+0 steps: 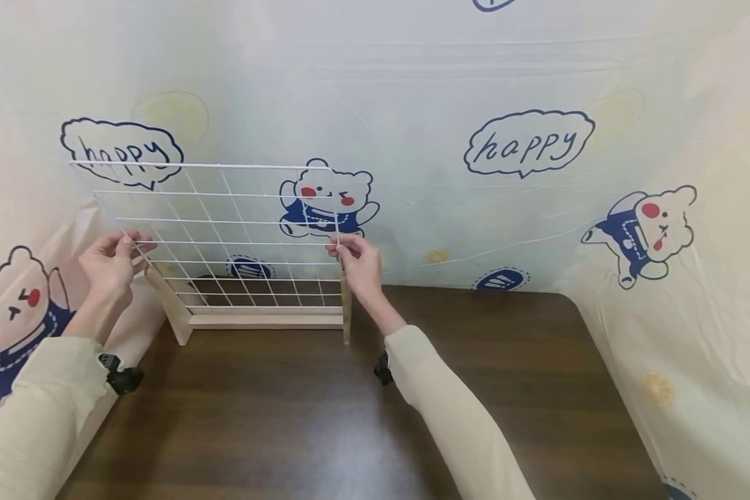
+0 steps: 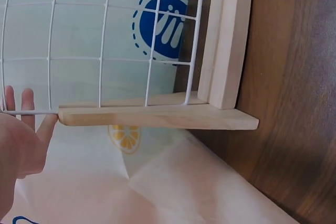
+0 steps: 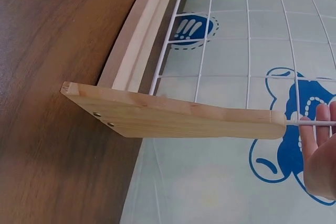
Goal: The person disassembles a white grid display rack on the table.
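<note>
My left hand (image 1: 109,266) and right hand (image 1: 360,267) pinch opposite edges of the white rectangular wire grid (image 1: 240,243), set between the sides of a pale wooden stand (image 1: 265,321) on a brown wood-grain table (image 1: 275,403).

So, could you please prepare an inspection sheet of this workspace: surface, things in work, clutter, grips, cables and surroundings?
Surface: dark brown wood-grain tabletop, reflecting light.
Job's things: white wire grid standing in a light wooden frame at the tabletop's far left; the grid rises above the frame's side pieces.
Clutter: nothing seen.
Grips: left grip pinches the grid's left edge, right grip its right edge, both near the tops of the side pieces; a black device sits at each wrist.
Cables: nothing seen.
Surroundings: pale sheet behind and at both sides, printed with bears and "happy" bubbles.
</note>
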A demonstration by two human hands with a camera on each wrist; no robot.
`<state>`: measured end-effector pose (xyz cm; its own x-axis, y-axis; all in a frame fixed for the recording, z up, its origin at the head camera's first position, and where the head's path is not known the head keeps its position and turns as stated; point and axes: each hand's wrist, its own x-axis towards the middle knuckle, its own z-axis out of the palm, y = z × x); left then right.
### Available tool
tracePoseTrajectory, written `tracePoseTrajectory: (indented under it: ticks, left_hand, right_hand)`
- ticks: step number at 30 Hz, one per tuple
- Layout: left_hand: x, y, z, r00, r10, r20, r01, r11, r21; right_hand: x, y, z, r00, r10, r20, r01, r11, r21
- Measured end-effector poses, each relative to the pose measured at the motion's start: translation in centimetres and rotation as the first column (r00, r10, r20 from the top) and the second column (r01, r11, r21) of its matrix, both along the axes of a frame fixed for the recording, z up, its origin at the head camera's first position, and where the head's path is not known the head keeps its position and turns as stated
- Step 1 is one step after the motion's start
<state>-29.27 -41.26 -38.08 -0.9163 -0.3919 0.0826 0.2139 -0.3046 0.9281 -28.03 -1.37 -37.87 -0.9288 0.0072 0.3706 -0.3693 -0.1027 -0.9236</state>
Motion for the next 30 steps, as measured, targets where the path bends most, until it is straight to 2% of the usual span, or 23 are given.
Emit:
tracePoseTrajectory:
  ticks: [7, 13, 19, 30]
  left_hand:
    - [-0.2, 0.0, 0.5, 0.997, -0.006, -0.082, 0.007, 1.000, 0.010]
    - [0.0, 0.0, 1.3, 0.996, -0.008, -0.093, 0.011, 1.000, 0.027]
    - [0.0, -0.3, 1.8, 0.991, -0.010, -0.137, 0.016, 0.999, 0.036]
    - [-0.5, -0.2, 2.6, 0.987, -0.012, -0.161, 0.023, 0.997, 0.069]
  right_hand:
    - [0.0, 0.2, 0.8, 1.000, -0.008, -0.009, 0.008, 0.999, 0.045]
    - [-0.1, 0.6, 1.8, 0.999, 0.041, 0.010, -0.041, 0.998, 0.039]
    - [-0.5, 1.1, 2.4, 0.992, 0.121, -0.021, -0.120, 0.991, 0.060]
    - [-0.9, 1.3, 2.8, 0.990, 0.141, -0.002, -0.141, 0.989, 0.047]
